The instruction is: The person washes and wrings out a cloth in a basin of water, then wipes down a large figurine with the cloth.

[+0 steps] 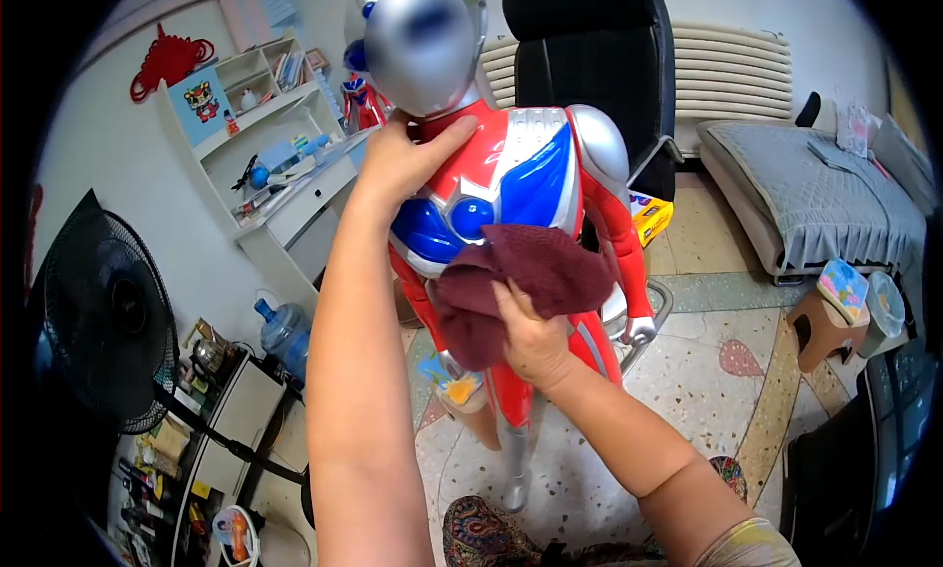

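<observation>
A large red, blue and silver superhero figure (pixel 467 164) stands upright in front of me, with a shiny silver head. My left hand (pixel 408 154) grips its shoulder close to the neck, the thumb lying across the red upper chest; the fingertips are hidden behind. In my right hand (pixel 533 336) is a bunched maroon towel (pixel 555 272), held against or just in front of the figure's belly. The towel covers the figure's waist and part of its lower chest.
Behind the figure stands a black office chair (pixel 589 66). A black fan (pixel 113 307) is at the left, near a water jug (pixel 285 336) and a white desk (pixel 295 198). On the right are a bed (pixel 786 184), a brown stool (pixel 825 326) and a bin (pixel 884 311).
</observation>
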`<state>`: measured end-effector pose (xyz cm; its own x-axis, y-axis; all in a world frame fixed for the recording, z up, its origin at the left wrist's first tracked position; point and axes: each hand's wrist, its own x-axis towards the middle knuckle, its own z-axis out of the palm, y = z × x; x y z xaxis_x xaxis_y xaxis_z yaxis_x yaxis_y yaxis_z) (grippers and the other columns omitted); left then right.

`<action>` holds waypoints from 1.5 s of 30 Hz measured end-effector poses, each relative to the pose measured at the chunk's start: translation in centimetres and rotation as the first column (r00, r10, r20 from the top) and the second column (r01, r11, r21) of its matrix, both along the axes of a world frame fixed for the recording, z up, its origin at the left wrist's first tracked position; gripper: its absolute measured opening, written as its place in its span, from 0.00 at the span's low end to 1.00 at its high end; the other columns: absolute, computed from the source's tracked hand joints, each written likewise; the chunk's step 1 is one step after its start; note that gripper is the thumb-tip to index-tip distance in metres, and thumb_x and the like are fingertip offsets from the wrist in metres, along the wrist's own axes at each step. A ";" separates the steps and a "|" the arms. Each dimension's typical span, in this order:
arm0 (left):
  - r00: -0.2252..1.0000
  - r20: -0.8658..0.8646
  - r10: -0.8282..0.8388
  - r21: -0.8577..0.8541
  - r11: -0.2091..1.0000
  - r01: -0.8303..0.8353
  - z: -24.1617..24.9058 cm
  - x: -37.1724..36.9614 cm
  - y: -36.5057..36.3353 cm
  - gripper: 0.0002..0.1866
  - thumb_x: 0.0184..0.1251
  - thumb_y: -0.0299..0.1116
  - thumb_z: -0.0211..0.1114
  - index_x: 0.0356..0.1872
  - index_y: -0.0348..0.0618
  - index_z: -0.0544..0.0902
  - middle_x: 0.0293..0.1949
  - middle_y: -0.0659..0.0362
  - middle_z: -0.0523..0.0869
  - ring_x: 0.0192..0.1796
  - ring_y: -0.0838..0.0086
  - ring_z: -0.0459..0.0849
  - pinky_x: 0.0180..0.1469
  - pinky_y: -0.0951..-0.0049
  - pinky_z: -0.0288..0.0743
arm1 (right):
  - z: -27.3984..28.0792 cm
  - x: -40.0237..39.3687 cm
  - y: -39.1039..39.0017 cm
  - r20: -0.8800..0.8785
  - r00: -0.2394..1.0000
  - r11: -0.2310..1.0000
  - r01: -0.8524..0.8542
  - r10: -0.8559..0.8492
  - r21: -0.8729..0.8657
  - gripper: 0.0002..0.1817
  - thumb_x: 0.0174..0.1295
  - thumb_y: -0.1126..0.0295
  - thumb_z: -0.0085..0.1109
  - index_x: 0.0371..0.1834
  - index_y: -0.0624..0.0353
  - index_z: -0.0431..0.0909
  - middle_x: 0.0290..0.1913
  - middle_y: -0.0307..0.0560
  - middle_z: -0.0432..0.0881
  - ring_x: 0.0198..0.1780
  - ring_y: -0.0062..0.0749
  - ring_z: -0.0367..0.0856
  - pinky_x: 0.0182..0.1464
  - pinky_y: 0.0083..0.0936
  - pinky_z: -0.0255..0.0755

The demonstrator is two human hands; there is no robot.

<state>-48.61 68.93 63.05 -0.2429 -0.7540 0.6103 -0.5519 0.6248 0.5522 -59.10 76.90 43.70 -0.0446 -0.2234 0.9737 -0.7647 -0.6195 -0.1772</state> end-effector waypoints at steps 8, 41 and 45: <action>0.998 0.064 -0.028 0.015 1.000 0.027 0.6 0.0 -0.2 0.34 0.51 0.49 0.67 0.50 0.30 0.73 0.46 0.51 0.79 0.44 0.72 0.78 0.48 0.75 0.70 | 3.4 1.7 0.7 -0.240 0.965 0.994 -0.094 0.104 0.055 0.25 0.50 0.74 0.45 0.55 0.61 0.68 0.52 0.54 0.75 0.55 0.42 0.72 0.59 0.37 0.59; 0.990 -0.080 0.120 0.010 0.993 -0.120 0.2 -1.6 5.3 0.38 0.50 0.54 0.66 0.53 0.30 0.71 0.48 0.49 0.77 0.48 0.70 0.77 0.52 0.77 0.68 | -12.2 -7.9 1.3 0.489 0.868 0.899 -0.278 0.084 0.340 0.13 0.49 0.60 0.53 0.35 0.53 0.76 0.37 0.53 0.77 0.40 0.53 0.74 0.41 0.42 0.68; 0.990 -0.063 0.123 0.011 0.992 -0.123 0.3 -1.4 5.7 0.38 0.50 0.55 0.65 0.53 0.31 0.71 0.49 0.49 0.77 0.48 0.71 0.77 0.52 0.76 0.68 | -13.5 -7.7 2.6 0.442 0.895 0.950 -0.191 0.065 0.247 0.14 0.47 0.63 0.56 0.37 0.54 0.75 0.40 0.54 0.76 0.40 0.54 0.74 0.41 0.42 0.69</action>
<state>-50.00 74.68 63.38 -0.1089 -0.7800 0.6162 -0.5877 0.5504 0.5930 -66.83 79.55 30.16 -0.3902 -0.5121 0.7652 -0.4945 -0.5845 -0.6434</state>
